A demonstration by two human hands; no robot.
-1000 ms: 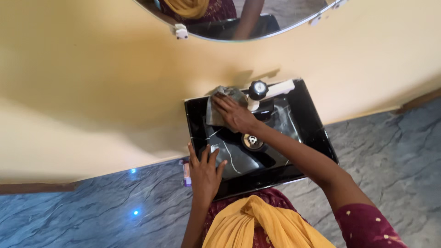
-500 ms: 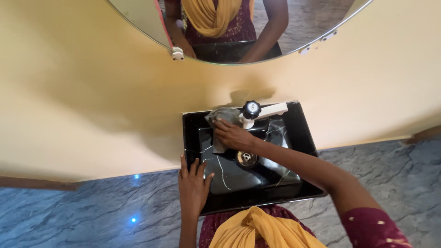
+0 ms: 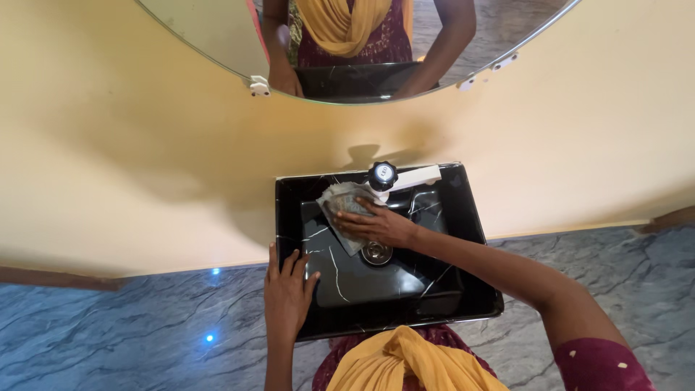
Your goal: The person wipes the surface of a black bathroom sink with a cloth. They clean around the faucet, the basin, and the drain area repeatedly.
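The right hand (image 3: 378, 224) slid the grey cloth (image 3: 340, 206) down into the basin.
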